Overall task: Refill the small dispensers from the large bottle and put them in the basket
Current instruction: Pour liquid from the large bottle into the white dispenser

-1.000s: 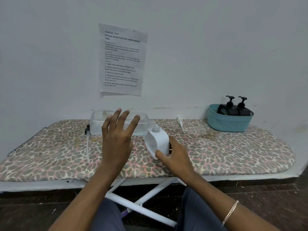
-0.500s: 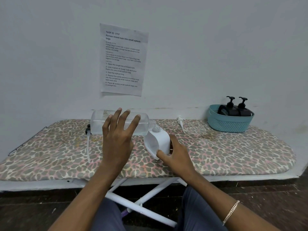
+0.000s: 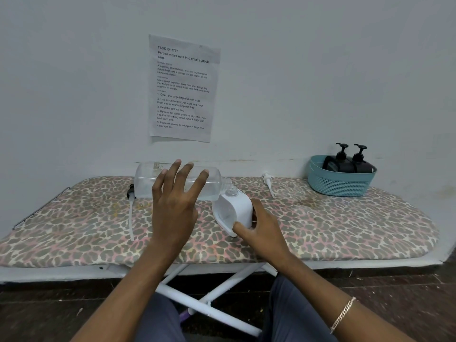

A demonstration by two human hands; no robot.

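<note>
At the middle of the frame the large bottle, clear and nearly empty-looking, lies on its side above the ironing board. Its long axis runs left to right across the picture and its mouth points right. The left hand is laid against the bottle's near side with the fingers straight and spread; the thumb is hidden, so how much it wraps underneath cannot be told. Just right of the bottle's mouth, the right hand grips the white dispenser from its lower right, thumb across the front edge. The dispenser is tipped leftward, so its open neck sits directly under the bottle's mouth, touching or almost touching. The step in hand looks like the pour, and it depends on the mouth staying over that narrow neck; whether liquid is running is too faint to see. The basket stands at the right of the frame, well apart from both hands and nearer the right one. Two black dispensers are already in it. A loose white pump lies between the dispenser and the basket, probably the cap to go back on. A pump with a tube lies left of the bottle, and a sheet of paper hangs on the wall above.
</note>
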